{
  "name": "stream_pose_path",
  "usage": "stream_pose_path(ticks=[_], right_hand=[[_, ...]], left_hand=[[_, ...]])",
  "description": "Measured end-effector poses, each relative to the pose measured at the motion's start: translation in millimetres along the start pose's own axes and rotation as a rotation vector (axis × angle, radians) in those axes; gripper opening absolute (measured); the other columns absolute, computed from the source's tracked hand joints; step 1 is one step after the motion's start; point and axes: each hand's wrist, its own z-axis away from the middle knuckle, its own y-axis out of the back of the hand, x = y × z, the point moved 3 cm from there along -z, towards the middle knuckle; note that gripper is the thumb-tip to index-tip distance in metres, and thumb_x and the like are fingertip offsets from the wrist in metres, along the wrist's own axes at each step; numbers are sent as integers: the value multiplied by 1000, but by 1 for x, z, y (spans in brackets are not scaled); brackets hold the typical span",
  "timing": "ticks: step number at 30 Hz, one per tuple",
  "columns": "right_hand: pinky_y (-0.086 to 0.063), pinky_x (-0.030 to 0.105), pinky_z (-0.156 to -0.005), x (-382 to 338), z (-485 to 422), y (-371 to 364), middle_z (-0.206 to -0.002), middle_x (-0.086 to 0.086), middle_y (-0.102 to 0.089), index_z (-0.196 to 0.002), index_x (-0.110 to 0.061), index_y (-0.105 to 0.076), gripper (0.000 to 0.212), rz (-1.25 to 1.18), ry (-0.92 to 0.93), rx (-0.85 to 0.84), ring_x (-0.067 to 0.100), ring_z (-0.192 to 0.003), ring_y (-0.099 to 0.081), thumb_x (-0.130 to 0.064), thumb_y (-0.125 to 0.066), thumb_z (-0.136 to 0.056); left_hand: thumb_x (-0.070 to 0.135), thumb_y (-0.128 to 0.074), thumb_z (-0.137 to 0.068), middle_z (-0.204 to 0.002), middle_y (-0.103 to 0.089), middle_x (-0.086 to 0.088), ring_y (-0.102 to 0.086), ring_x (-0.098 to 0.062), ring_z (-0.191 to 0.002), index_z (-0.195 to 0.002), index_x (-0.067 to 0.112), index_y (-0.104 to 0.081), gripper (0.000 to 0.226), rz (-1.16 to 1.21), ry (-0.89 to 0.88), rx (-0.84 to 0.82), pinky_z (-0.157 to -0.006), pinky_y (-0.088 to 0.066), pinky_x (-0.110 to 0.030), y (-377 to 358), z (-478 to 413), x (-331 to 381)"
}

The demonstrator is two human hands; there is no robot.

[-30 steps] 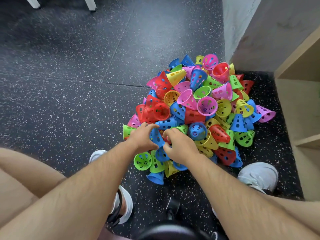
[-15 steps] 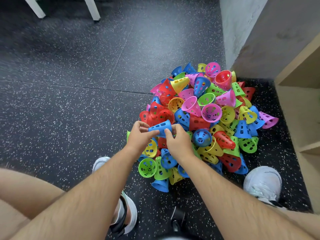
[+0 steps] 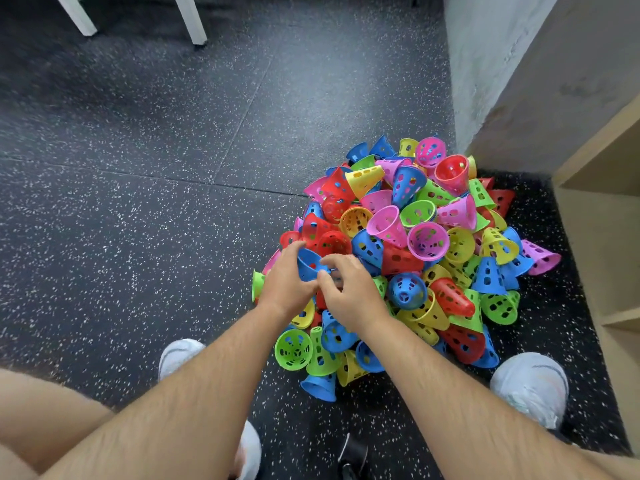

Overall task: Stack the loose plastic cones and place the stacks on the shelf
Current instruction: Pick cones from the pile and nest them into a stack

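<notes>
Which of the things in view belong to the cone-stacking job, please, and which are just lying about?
Job: cone pile, blue cone held by the left hand, right hand beside it, shelf.
Lying about: white legs, shoes, wall.

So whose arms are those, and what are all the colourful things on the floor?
Those are a person's own arms. The camera sits on their head and looks down, so you see what they see. On the dark speckled floor lies a big pile of plastic cones with holes: red, blue, green, yellow, pink. The left hand grips one blue cone. The right hand is close beside it, fingers curled; whether it holds anything I cannot tell. The wooden shelf stands at the right.
</notes>
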Motion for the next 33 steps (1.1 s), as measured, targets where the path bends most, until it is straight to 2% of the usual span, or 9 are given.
stream_pose_path(ticks=[2,5,8,11,15,22,26,29,33], right_hand=[[-51,39,-89,1,-9,2,-112,-2,-57,-115,-18,-62,22,75,13,57,12,-97,-60,-25,-50,-98],[-44,44,-94,4,-30,2,-111,6,-60,-111,-10,-65,21,348,47,76,26,-108,-53,-19,-52,-97],[-38,41,-98,5,-48,-1,-115,4,-60,-112,-13,-68,26,646,70,20,28,-117,-48,-28,-54,-96],[-33,40,-102,3,-58,-6,-120,2,-59,-116,-15,-66,34,806,80,1,27,-122,-43,-38,-54,-95],[-32,41,-102,6,-65,-15,-121,1,-60,-117,-16,-68,41,956,53,-61,27,-126,-39,-47,-57,-92],[-33,42,-101,11,-72,-25,-116,0,-66,-111,-18,-71,39,1005,-67,-21,28,-129,-39,-49,-54,-94],[-35,41,-93,9,-76,-25,-99,-2,-70,-97,-19,-75,27,1022,-26,-4,28,-116,-47,-37,-54,-93],[-44,38,-75,3,-70,-20,-73,-1,-66,-73,-18,-71,14,1032,79,169,28,-89,-57,-29,-69,-81],[-44,42,-73,-6,-48,-15,-81,2,-62,-82,-17,-65,14,860,245,393,31,-85,-56,-27,-60,-92]], left_hand=[[28,-83,-79,-144,-55,-3,-54,-21,-130,-152,18,-40,86,17,38,43,-109,-44,-40,2,-4,-3],[27,-86,-77,-145,-54,-3,-52,-22,-133,-153,17,-38,90,25,48,90,-110,-42,-38,8,-8,-8],[25,-84,-79,-150,-51,-4,-49,-22,-137,-154,15,-37,90,-14,61,89,-114,-39,-38,10,-8,-15],[24,-83,-79,-151,-50,-2,-48,-21,-139,-155,17,-37,89,-53,51,69,-116,-37,-43,8,-7,-22],[21,-82,-80,-154,-48,-1,-46,-19,-140,-154,17,-38,86,-26,42,43,-115,-36,-34,4,-9,-31],[16,-82,-79,-154,-48,2,-45,-16,-141,-154,19,-39,87,35,38,-3,-114,-36,-31,-2,-10,-36],[14,-82,-77,-153,-48,0,-44,-17,-141,-153,16,-40,87,38,41,32,-112,-32,-25,-1,-10,-39],[15,-81,-74,-141,-52,1,-52,-20,-129,-144,19,-45,79,76,71,85,-108,-41,-31,4,-11,-47],[15,-77,-72,-128,-52,4,-57,-20,-113,-131,29,-38,72,154,100,79,-96,-50,-41,8,-14,-48]])
